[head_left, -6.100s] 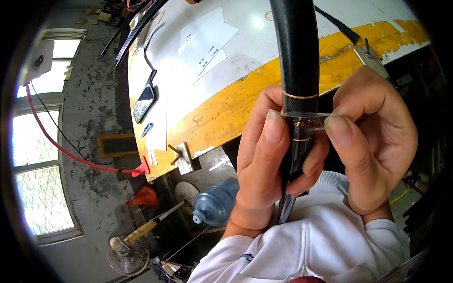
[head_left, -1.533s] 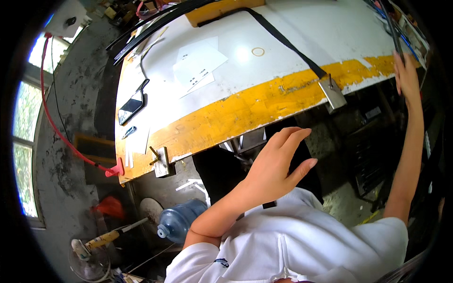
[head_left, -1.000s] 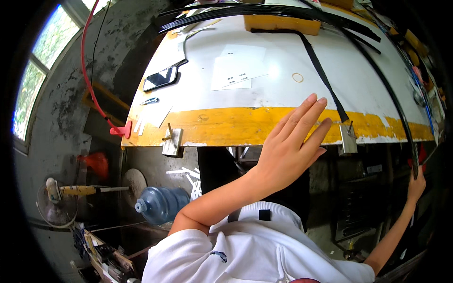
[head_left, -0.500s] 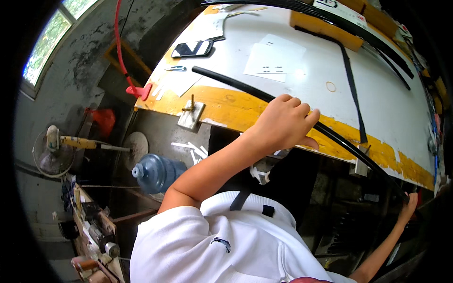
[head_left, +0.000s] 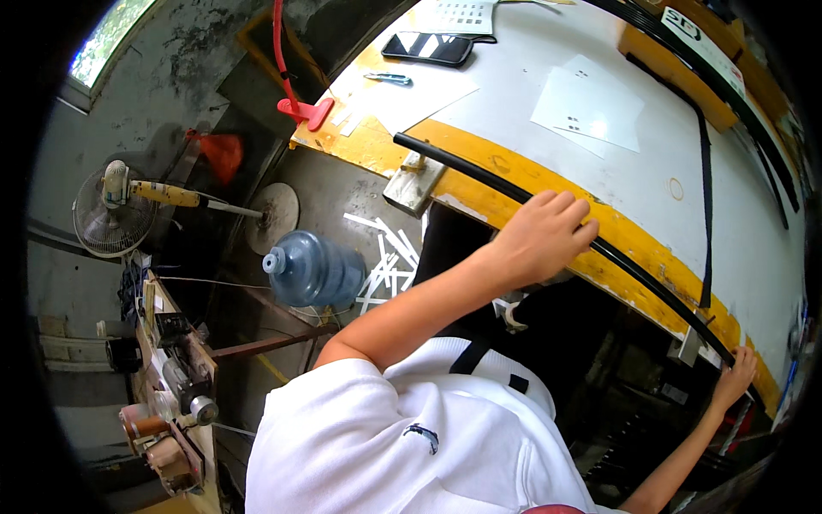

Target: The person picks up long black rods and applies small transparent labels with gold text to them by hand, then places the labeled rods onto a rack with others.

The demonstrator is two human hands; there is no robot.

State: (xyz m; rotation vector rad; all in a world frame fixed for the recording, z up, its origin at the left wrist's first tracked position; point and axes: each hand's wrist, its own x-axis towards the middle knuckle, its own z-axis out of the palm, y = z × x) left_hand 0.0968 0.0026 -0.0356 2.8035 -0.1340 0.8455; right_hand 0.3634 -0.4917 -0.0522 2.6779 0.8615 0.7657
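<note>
A long black strip (head_left: 467,171) lies along the yellow front edge of the white-topped table (head_left: 505,94). My left hand (head_left: 548,231) is closed over the strip near its middle, knuckles up, with the thumb hidden below. At the strip's right end my right hand (head_left: 738,377) grips it beside the table's right front corner. The strip's left end extends over a small metal block with a bolt (head_left: 414,184) fixed at the table edge. A second metal block (head_left: 687,347) sits under the strip near my right hand.
On the table are a phone (head_left: 428,49), a small cutter (head_left: 388,79), white paper sheets (head_left: 591,107) and a black strap (head_left: 707,214). A red clamp (head_left: 306,111) holds the left corner. A blue water bottle (head_left: 317,267), white scraps (head_left: 390,261) and a fan (head_left: 116,206) stand or lie at left.
The strip has come down closer to the front edge, its left end now over the bolted block. My right hand has risen toward the table corner. The head view has shifted.
</note>
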